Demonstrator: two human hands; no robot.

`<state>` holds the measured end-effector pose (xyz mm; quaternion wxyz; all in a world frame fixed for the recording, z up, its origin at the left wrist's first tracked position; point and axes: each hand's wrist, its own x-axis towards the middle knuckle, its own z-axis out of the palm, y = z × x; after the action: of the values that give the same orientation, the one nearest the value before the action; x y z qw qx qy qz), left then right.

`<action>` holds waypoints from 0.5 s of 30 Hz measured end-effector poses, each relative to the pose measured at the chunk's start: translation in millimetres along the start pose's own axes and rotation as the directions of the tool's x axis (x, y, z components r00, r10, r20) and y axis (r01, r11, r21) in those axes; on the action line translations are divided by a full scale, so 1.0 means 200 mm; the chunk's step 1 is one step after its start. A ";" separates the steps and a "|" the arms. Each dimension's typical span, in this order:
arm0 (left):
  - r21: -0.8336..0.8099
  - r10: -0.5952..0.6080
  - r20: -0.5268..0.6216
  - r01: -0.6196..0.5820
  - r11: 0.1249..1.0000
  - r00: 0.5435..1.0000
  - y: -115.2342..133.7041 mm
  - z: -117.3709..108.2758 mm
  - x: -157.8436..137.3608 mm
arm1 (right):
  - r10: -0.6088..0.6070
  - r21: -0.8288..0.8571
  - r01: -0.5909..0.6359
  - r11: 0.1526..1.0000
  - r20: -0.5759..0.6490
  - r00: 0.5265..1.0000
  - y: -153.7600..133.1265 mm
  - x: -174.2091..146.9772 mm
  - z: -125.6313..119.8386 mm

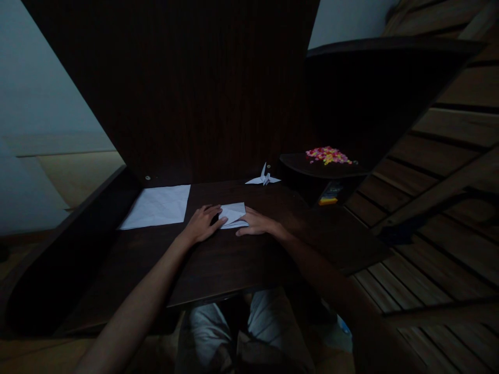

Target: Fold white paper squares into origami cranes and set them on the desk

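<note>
A small white sheet of folded paper point(233, 212) lies on the dark desk in front of me, with slanted creases and layered flaps. My left hand point(203, 223) rests flat at its left side, fingers stretched out and the thumb touching the lower left edge. From the right, my right hand point(256, 222) reaches onto the paper, its fingers at the flap and its thumb held apart near the lower edge. Whether the right fingertips are under the flap or on top of it, I cannot tell. Behind the paper stands a white origami crane point(265, 179).
A stack of white paper sheets point(158, 206) lies at the left of the desk point(234, 265). Several small pink, red and yellow pieces point(329, 155) are heaped on a raised corner shelf point(300, 165) at right. Beneath it sits a yellow-and-dark item point(328, 201).
</note>
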<state>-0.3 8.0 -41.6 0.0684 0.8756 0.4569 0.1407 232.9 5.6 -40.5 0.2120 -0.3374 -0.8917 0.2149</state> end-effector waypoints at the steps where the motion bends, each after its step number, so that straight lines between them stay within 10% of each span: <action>1: 0.008 0.003 0.000 -0.003 1.000 1.000 0.00 0.01 0.00 | 0.023 0.001 -0.023 1.000 -0.031 0.999 0.01 0.00 -0.02; 9: 0.078 0.044 0.001 -0.044 0.996 0.999 -0.01 0.02 0.01 | 0.246 0.008 -0.295 0.955 -0.578 0.778 0.04 0.02 -0.05; 15: 0.071 0.054 0.053 -0.057 0.996 0.997 -0.01 0.04 0.00 | 0.086 -0.143 -0.120 0.982 -0.225 0.971 0.07 0.03 0.04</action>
<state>0.4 10.0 -48.8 0.0443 0.8932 0.4354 0.1036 231.1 17.2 -53.0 0.2699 -0.4204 -0.8583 0.1169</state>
